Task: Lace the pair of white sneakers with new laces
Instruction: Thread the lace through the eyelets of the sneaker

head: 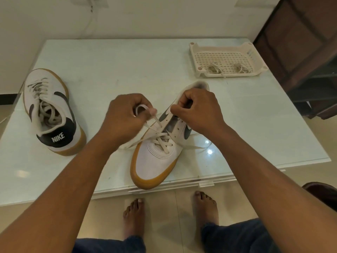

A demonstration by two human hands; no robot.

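Near the front edge of the pale glass-topped table [127,70] sits a white leather sneaker with a tan gum sole [156,161], toe toward the person, its lower eyelets crossed by a cream flat lace [159,141]. The left hand [124,114] pinches that lace between thumb and forefinger; the right hand [198,108] curls around the upper's edge. A second matching sneaker [49,99], laced, rests well apart at left. Far right, a white perforated plastic tray [193,52] holds two bundled laces [215,68].

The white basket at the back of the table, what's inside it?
The basket holds a left lace bundle and a right lace bundle near its front wall; one end trails onto the table. The front wall hides the floor's front edge.
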